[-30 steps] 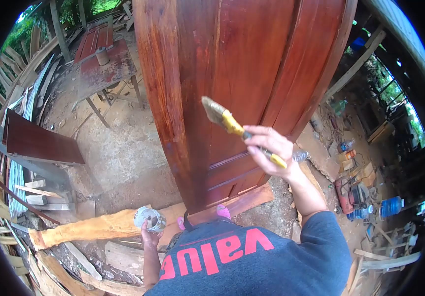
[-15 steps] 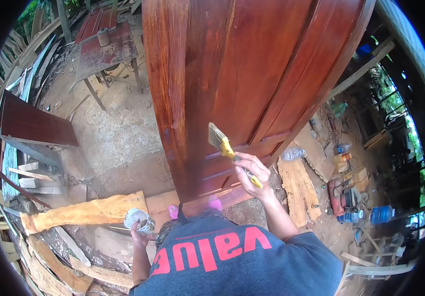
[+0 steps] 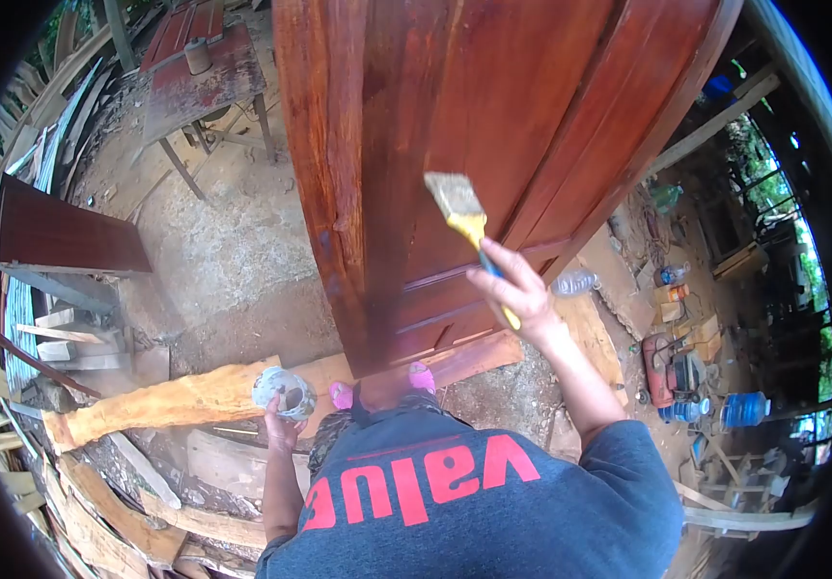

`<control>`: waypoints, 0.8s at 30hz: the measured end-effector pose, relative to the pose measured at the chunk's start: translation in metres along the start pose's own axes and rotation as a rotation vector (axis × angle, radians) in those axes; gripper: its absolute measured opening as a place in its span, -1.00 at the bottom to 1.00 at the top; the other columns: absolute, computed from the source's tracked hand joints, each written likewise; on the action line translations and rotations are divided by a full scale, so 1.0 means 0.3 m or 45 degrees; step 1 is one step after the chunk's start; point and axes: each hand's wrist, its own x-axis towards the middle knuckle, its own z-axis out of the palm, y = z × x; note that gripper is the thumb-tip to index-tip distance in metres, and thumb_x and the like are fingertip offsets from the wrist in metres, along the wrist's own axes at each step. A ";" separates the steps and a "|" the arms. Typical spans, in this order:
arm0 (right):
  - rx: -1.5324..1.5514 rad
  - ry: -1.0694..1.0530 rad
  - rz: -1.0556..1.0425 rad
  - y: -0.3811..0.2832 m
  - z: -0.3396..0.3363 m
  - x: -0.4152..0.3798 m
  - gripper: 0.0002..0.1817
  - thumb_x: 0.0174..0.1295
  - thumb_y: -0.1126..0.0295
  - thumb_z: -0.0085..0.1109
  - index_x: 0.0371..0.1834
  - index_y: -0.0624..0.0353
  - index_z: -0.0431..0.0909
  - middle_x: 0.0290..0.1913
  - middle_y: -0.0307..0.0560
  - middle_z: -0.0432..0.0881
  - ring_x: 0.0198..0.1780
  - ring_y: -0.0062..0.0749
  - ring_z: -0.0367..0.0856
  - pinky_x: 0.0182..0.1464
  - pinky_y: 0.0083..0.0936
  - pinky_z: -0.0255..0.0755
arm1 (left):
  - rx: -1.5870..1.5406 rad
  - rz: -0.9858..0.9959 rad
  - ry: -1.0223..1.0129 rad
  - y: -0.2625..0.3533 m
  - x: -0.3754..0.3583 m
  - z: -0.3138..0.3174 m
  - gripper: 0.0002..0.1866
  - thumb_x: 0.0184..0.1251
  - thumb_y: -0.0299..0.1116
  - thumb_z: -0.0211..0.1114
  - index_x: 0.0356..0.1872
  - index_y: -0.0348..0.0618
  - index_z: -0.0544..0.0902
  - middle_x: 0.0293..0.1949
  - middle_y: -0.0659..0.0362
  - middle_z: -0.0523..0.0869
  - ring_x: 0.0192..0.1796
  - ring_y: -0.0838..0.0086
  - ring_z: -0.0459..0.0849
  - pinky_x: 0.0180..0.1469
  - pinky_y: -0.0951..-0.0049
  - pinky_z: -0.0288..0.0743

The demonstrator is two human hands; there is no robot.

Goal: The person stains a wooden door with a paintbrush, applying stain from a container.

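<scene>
A glossy red-brown panelled wooden door (image 3: 493, 116) stands upright in front of me. My right hand (image 3: 520, 294) grips a paintbrush (image 3: 467, 220) by its yellow and blue handle, bristles pointing up and to the left, overlapping the door panel in this view. Low on the left, my left hand (image 3: 284, 425) is wrapped round a paint-smeared white container (image 3: 284, 391). Dark liquid shows inside its mouth. My feet in pink footwear (image 3: 421, 376) are close to the door's bottom edge.
A worn table (image 3: 213, 82) with a can (image 3: 197, 56) on it stands at the far left. A dark red board (image 3: 69, 232) leans nearer. Rough planks (image 3: 160, 400) lie across the ground. To the right are a red machine (image 3: 659, 369) and blue water bottles (image 3: 746, 409).
My right hand has moved right and up with the paintbrush, whose bristles are now higher on the door. My left hand has lifted the container slightly up and to the right.
</scene>
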 end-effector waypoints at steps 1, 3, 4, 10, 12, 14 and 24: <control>0.062 -0.123 0.039 -0.039 0.047 -0.089 -0.59 0.04 0.63 0.36 0.03 0.16 0.70 0.28 0.21 0.53 0.12 0.03 0.66 0.13 -0.28 0.59 | -0.015 0.016 0.024 -0.022 -0.011 -0.003 -0.14 0.05 0.33 0.31 0.39 0.23 0.36 0.28 0.22 0.52 0.25 0.28 0.49 0.14 0.09 0.30; 0.208 -0.333 0.276 -0.105 0.139 -0.261 -0.62 0.08 0.59 0.33 0.03 0.18 0.69 0.25 0.23 0.55 0.14 0.08 0.65 0.14 -0.24 0.59 | -0.075 0.010 0.029 -0.062 -0.024 -0.041 -0.13 0.05 0.33 0.31 0.41 0.24 0.35 0.29 0.21 0.52 0.26 0.27 0.48 0.14 0.08 0.30; 0.225 -0.350 0.258 -0.089 0.176 -0.299 -0.62 0.08 0.59 0.33 0.03 0.18 0.69 0.25 0.23 0.55 0.14 0.08 0.65 0.14 -0.24 0.59 | -0.081 0.004 0.016 -0.078 -0.024 -0.071 -0.12 0.06 0.32 0.31 0.42 0.24 0.33 0.29 0.21 0.52 0.27 0.26 0.48 0.14 0.07 0.31; 0.070 -0.352 0.307 0.003 0.007 -0.080 -0.69 0.15 0.59 0.35 -0.01 0.15 0.71 0.22 0.21 0.57 0.18 0.04 0.64 0.18 -0.30 0.60 | -0.123 -0.088 0.011 -0.157 0.039 -0.202 -0.16 0.07 0.25 0.33 0.41 0.25 0.35 0.30 0.20 0.51 0.24 0.25 0.51 0.09 0.04 0.34; -0.135 0.066 0.105 -0.038 -0.128 0.158 -0.67 0.13 0.67 0.38 -0.03 0.14 0.73 0.22 0.19 0.57 0.17 -0.07 0.67 0.15 -0.36 0.63 | -0.090 -0.057 0.054 -0.157 0.045 -0.175 -0.24 0.12 0.25 0.28 0.34 0.19 0.42 0.20 0.21 0.60 0.14 0.26 0.59 -0.05 0.11 0.42; -0.224 0.510 -0.092 -0.054 -0.176 0.313 -0.70 0.16 0.70 0.36 -0.05 0.16 0.74 0.26 0.15 0.51 0.16 -0.13 0.68 0.15 -0.39 0.65 | -0.035 -0.033 0.124 -0.121 0.048 -0.111 -0.31 0.18 0.24 0.24 0.28 0.13 0.49 0.07 0.22 0.69 0.02 0.28 0.66 -0.23 0.19 0.48; 0.233 -0.218 -0.018 -0.310 0.294 -0.018 -0.57 0.02 0.64 0.34 0.03 0.10 0.72 0.25 0.27 0.48 0.17 0.10 0.57 0.12 -0.20 0.57 | -0.173 0.129 0.103 -0.055 -0.066 0.073 -0.27 0.22 0.20 0.26 0.38 0.17 0.39 0.26 0.17 0.55 0.30 0.23 0.50 0.21 -0.05 0.35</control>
